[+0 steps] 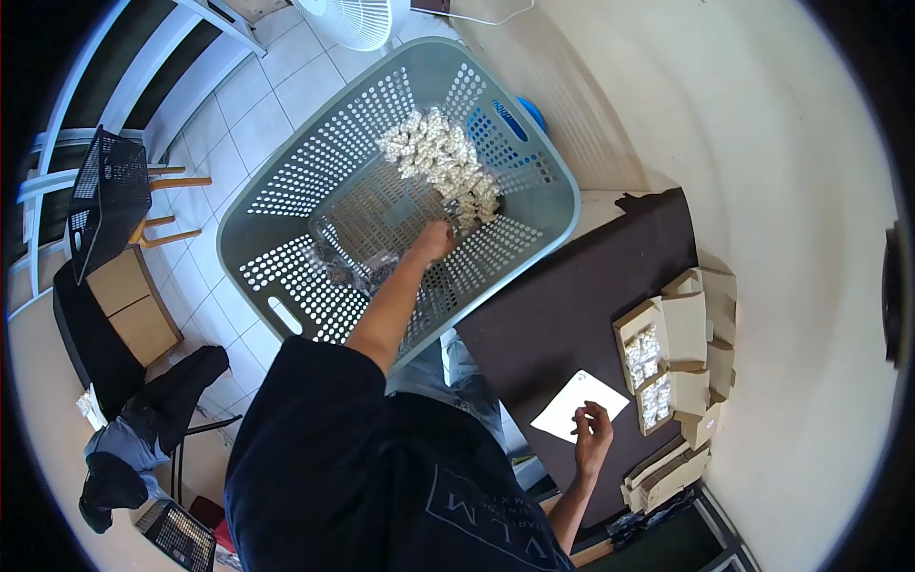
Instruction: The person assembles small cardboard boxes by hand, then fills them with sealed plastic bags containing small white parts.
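By packets in the basket, our left hand should work gently; we can't tell if it or our right hand, by the card, grips anything.

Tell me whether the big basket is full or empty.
Neither, partly full: a heap of pale pieces lies toward one side of the basket, while much of its floor shows.
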A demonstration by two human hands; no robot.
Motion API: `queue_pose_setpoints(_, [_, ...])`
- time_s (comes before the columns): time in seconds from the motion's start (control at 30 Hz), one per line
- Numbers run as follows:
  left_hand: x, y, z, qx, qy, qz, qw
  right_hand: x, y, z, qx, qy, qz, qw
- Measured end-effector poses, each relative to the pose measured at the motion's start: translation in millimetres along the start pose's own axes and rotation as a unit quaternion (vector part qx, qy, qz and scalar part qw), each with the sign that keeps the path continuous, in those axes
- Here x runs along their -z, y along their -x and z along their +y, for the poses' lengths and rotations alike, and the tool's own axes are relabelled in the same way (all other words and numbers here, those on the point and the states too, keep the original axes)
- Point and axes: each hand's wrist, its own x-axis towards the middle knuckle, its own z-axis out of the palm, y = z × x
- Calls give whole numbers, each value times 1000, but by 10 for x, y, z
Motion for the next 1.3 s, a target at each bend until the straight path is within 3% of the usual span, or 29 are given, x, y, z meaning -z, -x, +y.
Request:
queue_pose_setpoints(0.13, [178, 264, -91, -38, 78, 41, 995, 3, -77, -169, 49, -10, -26, 998])
queue_pose_setpoints(0.17, [249, 358, -98, -43, 177, 41, 982, -30, -108, -213, 56, -15, -31, 998])
queue_pose_setpoints(0.23, [456, 683, 114, -27, 392, 10, 919, -90, -187, -295, 95, -22, -41, 994])
queue_pose_setpoints(0.27, [556, 859, 248, -32, 384, 14, 923, -159, -237, -359, 128, -26, -45, 990])
queue_pose_setpoints(0.33, [699, 1228, 483, -57, 518, 51, 852, -323, -318, -541, 179, -95, -82, 976])
queue_pose_setpoints(0.4, [819, 1583, 794, -60, 517, 57, 852, -491, -315, -831, 252, -119, -97, 955])
queue_pose_setpoints(0.47, [874, 1904, 1058, -103, 584, 67, 803, -694, -254, -1151, 304, -152, -120, 933])
queue_pose_setpoints(0.53, [913, 2257, 1379, -124, 573, 67, 807, -873, -233, -1354, 357, -185, -145, 904])
queue_pose_setpoints(0.6, [908, 2520, 1570, -198, 452, 20, 869, -701, -88, -1597, 515, -94, -101, 846])
queue_pose_setpoints(0.67, [954, 2835, 1838, -223, 435, -24, 872, -575, 2, -1609, 557, -88, -177, 807])
queue_pose_setpoints(0.7, [925, 2934, 1933, -238, 426, -35, 872, -502, 67, -1562, 558, -91, -178, 805])
queue_pose_setpoints(0.77, [901, 3108, 2104, -239, 397, -36, 885, -337, 121, -1470, 379, -103, -349, 851])
queue_pose_setpoints(0.8, [849, 3174, 2211, -243, 393, -36, 886, -317, 110, -1378, 383, -104, -345, 850])
queue_pose_setpoints(0.87, [676, 3283, 2425, -209, 491, 111, 839, -318, 80, -1138, 359, -259, -316, 839])
queue_pose_setpoints(0.93, [502, 3458, 2593, -190, 450, 120, 864, -188, 221, -1089, 340, -329, -295, 830])
queue_pose_setpoints(1.0, [188, 3516, 2721, -245, 436, 141, 854, -30, 331, -1041, 276, -418, -287, 816])
queue_pose_setpoints(1.13, [-44, 3533, 2828, -264, 460, 178, 829, 119, 357, -802, 238, -443, -294, 813])
queue_pose_setpoints(1.2, [-73, 3587, 2897, -260, 434, 166, 846, 213, 365, -751, 296, -435, -271, 806])
queue_pose_setpoints(1.3, [-164, 3665, 3015, -271, 397, 178, 859, 268, 394, -655, 303, -410, -252, 823])
